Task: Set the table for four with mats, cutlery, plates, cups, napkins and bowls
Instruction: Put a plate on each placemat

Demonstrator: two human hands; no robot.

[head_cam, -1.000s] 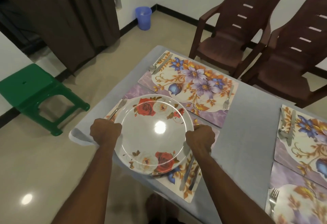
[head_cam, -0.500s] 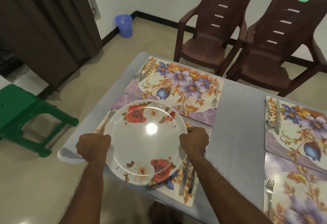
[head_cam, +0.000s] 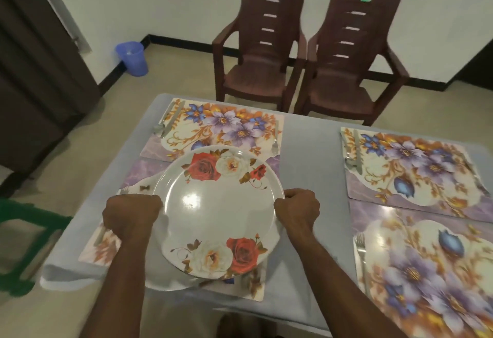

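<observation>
The rose plate (head_cam: 221,212) is gripped at both rims by curled left (head_cam: 132,216) and right hands (head_cam: 297,211); it should be lowered level, centred on the near-left mat (head_cam: 106,247), clear of cutlery

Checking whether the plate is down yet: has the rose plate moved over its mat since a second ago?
Yes. The rose plate, gripped by both hands, now reaches farther across the near-left mat, its far rim overlapping the far-left mat.

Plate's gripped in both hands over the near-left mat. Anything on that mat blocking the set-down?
Nothing visible does. The plate hides the mat's middle; the fork lies at the mat's left edge, beside the left hand.
</observation>
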